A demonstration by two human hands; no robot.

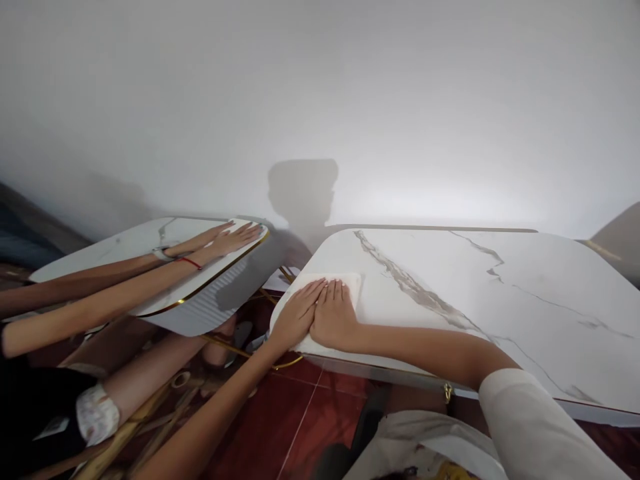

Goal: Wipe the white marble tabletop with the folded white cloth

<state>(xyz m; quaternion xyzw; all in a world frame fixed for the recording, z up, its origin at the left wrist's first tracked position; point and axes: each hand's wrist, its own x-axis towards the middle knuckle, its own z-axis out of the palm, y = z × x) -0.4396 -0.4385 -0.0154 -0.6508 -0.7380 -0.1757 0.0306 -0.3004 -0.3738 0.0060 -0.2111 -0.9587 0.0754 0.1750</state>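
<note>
A square white cloth or folded tissue [353,288] lies flat near the left end of a white marble-patterned table [425,267]. My left hand [299,312] rests on it palm down, fingers stretched out and pointing away from me. Right beside it, touching it, my right hand [334,317] also lies flat on the white piece with its fingers straight. The hands cover much of the piece, so its exact kind is hard to tell. Neither hand is wrapped round anything.
Left of me, a person's two hands [235,239] lie flat on a second marble-patterned table [120,250] with a gold edge. A pale wall [425,120] stands behind both tables. Red floor tiles [295,413] show below. A gold latch [447,392] hangs at my table's front edge.
</note>
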